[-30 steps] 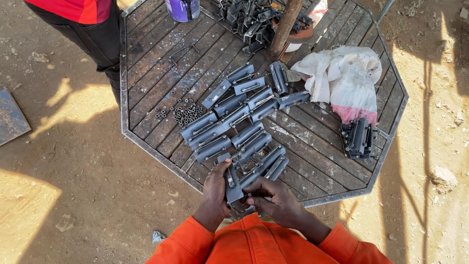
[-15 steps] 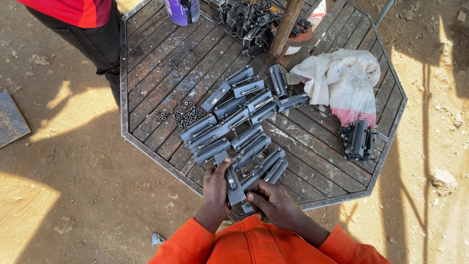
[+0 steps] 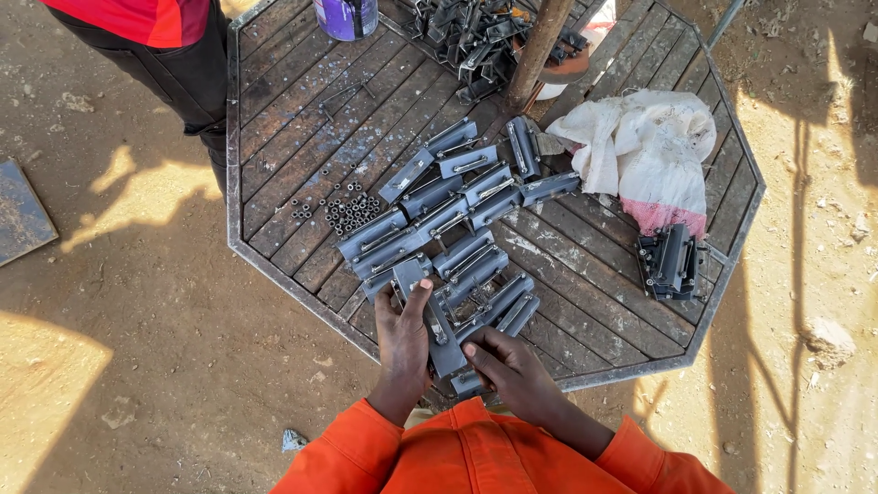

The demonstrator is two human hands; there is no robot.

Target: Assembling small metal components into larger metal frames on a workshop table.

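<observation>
Left hand (image 3: 403, 337) is closed around a long grey metal bracket (image 3: 430, 316), thumb up along its upper end; the bracket lies at the near edge of the table. Right hand (image 3: 510, 368) grips the lower end of the same bracket, fingers (image 3: 477, 352) curled over it, just right of the left hand. Both sleeves are orange.

Directly beyond the hands: a cluster of similar grey brackets (image 3: 457, 206), laid side by side, some overlapping. Up and to the left of the left hand: a small heap of dark nuts (image 3: 346, 210) on the slats. Far right of the right hand: a dark stack of brackets (image 3: 672, 262), and beyond it a white sack (image 3: 645, 146).

All rest on an octagonal slatted metal table (image 3: 274, 119). Another person in dark trousers (image 3: 183, 73) stands at its far left edge.
</observation>
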